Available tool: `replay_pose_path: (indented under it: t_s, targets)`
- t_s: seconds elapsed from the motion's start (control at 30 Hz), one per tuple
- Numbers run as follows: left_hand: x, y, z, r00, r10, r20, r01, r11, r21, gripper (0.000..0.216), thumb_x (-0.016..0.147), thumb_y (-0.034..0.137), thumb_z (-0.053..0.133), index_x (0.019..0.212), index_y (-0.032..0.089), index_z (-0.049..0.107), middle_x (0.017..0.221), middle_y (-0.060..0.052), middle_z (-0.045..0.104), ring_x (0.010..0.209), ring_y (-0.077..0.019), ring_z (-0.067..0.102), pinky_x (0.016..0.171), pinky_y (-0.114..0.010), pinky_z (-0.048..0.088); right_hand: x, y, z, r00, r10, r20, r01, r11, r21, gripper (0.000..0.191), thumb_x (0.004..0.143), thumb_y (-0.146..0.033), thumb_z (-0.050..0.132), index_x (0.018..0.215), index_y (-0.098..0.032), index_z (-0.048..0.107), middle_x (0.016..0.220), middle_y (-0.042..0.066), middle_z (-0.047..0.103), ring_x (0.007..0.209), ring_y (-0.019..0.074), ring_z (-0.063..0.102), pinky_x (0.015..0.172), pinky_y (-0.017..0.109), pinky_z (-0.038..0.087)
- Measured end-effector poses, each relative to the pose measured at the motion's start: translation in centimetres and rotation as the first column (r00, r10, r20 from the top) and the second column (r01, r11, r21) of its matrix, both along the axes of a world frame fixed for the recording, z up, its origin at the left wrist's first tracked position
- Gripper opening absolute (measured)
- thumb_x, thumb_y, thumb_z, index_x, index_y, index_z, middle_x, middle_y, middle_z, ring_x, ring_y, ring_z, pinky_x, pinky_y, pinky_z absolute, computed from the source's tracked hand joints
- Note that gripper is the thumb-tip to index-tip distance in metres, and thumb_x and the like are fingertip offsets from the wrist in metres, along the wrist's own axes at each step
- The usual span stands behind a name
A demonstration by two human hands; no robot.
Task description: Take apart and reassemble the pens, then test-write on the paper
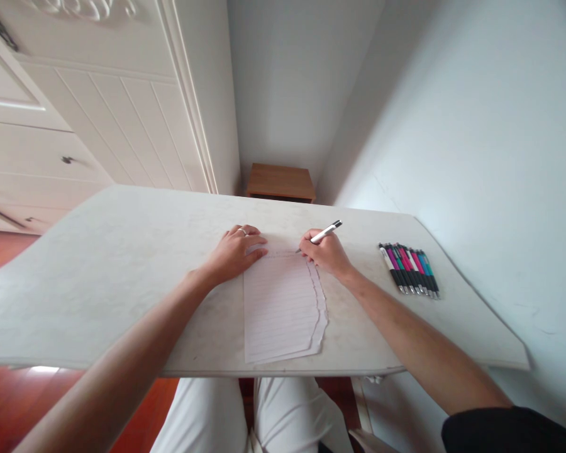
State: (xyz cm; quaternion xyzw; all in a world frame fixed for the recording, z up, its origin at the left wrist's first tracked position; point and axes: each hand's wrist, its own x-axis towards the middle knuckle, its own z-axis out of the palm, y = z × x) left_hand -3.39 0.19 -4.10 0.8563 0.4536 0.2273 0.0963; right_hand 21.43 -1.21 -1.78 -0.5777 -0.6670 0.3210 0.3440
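Note:
A white pen (324, 233) with a dark clip end is pinched in my right hand (324, 250), its tip down at the upper right part of the lined paper (280, 308). Faint handwriting runs along the top lines, left of the tip. At least two sheets lie stacked, their right edges torn and ragged. My left hand (239, 250) rests on the paper's upper left corner, fingers stretched out, a ring on one finger. It holds nothing.
Several colourful click pens (408, 269) lie side by side on the right of the white table (122, 283). A wall (500, 157) runs along the right side. White cabinets (122, 126) stand beyond the left, and a small wooden stand (280, 181) behind the table.

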Motion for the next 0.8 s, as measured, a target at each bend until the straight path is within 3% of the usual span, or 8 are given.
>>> replay_pose_path:
  t_s: [0.53,0.8]
  targets:
    - [0.07,-0.1,0.28,1.0,0.008,-0.024,-0.009,1.0,-0.023,0.034,0.092,0.043,0.051,0.112,0.024,0.071,0.123,-0.01,0.061,0.115,-0.0272,0.053,0.103,-0.046,0.041,-0.05,-0.16,0.43,0.998,0.054,0.032,-0.053,0.999,-0.006,0.013,0.07,-0.026,0.058,0.062,-0.017,0.062,0.051,0.0,0.061,0.045,0.0104,0.053,0.044,0.02,0.036]
    - [0.06,-0.09,0.3,1.0,0.001,-0.031,-0.002,1.0,-0.015,0.034,0.092,0.043,0.051,0.111,0.023,0.072,0.123,-0.011,0.061,0.114,-0.0277,0.054,0.103,-0.046,0.041,0.27,0.27,0.3,0.999,-0.041,0.005,0.041,0.999,0.004,0.014,0.071,-0.028,0.055,0.063,-0.017,0.061,0.052,0.0,0.062,0.042,0.0093,0.049,0.043,0.02,0.035]
